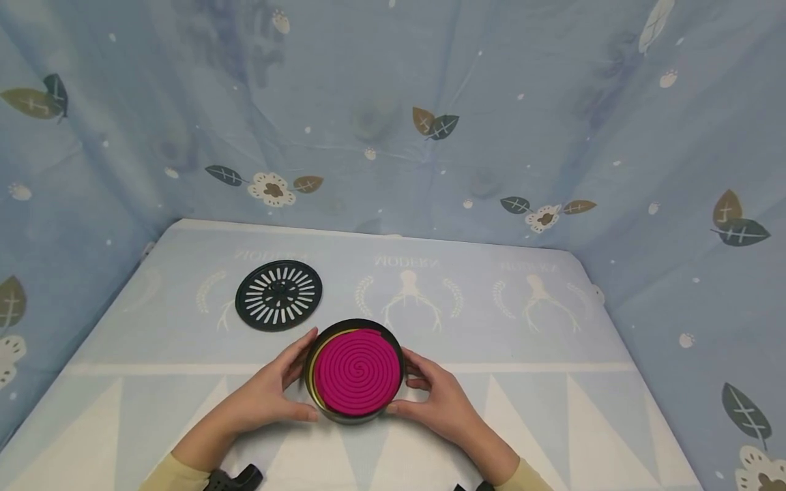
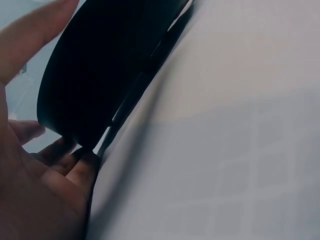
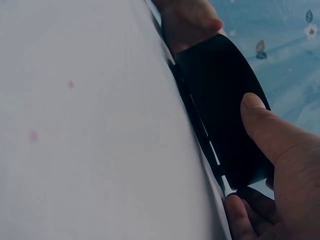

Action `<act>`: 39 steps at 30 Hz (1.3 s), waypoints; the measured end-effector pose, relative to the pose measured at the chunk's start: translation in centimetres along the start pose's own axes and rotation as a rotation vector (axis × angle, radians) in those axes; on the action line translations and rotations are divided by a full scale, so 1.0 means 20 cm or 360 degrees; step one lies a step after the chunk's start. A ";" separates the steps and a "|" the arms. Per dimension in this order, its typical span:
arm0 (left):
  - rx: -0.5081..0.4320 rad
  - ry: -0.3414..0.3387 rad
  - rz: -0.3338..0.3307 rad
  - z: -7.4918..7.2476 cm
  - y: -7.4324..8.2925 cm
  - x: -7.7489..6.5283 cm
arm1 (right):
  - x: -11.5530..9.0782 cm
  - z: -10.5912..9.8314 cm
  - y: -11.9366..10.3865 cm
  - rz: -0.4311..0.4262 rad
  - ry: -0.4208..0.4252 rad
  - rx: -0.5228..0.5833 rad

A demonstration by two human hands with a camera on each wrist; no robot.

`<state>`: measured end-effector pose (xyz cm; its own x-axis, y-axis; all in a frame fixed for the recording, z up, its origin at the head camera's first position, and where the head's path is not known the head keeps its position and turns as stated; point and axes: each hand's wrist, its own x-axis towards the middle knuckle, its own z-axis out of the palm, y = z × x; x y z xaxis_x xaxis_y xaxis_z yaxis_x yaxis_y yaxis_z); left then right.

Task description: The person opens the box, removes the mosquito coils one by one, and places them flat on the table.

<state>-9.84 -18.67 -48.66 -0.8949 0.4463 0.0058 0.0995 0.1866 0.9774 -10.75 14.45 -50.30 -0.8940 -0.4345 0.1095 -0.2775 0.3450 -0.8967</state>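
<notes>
A round black mosquito coil holder (image 1: 394, 339) sits on the table in front of me, its dark side wall (image 2: 95, 75) large in the left wrist view. Inside it lies a bright pink mosquito coil (image 1: 357, 372), with a yellow-green edge showing along its left side. My left hand (image 1: 267, 399) grips the holder's left side, fingers at the far part and thumb near the front. From the right, my right hand (image 1: 439, 402) holds the opposite side, its thumb (image 3: 257, 117) on the wall and fingers low by the base. The holder's underside is hidden.
Behind the holder and to its left, a black slotted round lid (image 1: 279, 295) lies on the table. A pale blue and white patterned cloth (image 1: 552, 382) covers the tabletop. Blue printed fabric (image 1: 381, 170) hangs at the back and both sides.
</notes>
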 end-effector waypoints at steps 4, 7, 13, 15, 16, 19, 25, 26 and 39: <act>0.0021 0.0007 0.0010 0.01 0.00 0.01 | -0.01 0.01 0.01 -0.0041 0.0027 -0.0014; 0.0034 0.0025 0.0013 0.01 -0.01 0.01 | -0.01 0.02 0.00 -0.0044 0.0042 -0.0026; 0.0082 0.0076 -0.0034 0.01 -0.01 0.01 | 0.00 0.03 -0.05 0.0015 0.0057 -0.0056; 0.0085 0.0085 -0.0053 0.01 -0.01 0.01 | 0.00 0.04 -0.07 0.0027 0.0063 -0.0057; 0.0090 0.0089 -0.0059 0.01 -0.01 0.01 | 0.00 0.04 -0.07 0.0029 0.0069 -0.0056; 0.0090 0.0097 -0.0064 0.01 0.00 0.01 | -0.01 0.03 -0.07 0.0017 0.0065 -0.0078; 0.0110 0.0117 -0.0079 0.02 0.00 0.02 | 0.00 -0.02 -0.04 0.0007 -0.0044 0.0002; 0.0109 0.0114 -0.0076 0.02 0.00 0.02 | 0.01 -0.03 -0.04 0.0012 -0.0061 0.0026; 0.0160 0.0124 -0.0108 0.01 -0.01 0.01 | 0.18 -0.15 -0.17 -0.0189 -0.0066 0.0009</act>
<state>-9.90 -18.41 -48.84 -0.9317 0.3612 -0.0392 0.0773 0.3025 0.9500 -14.11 14.30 -45.64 -0.8395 -0.5061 0.1976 -0.3786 0.2841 -0.8809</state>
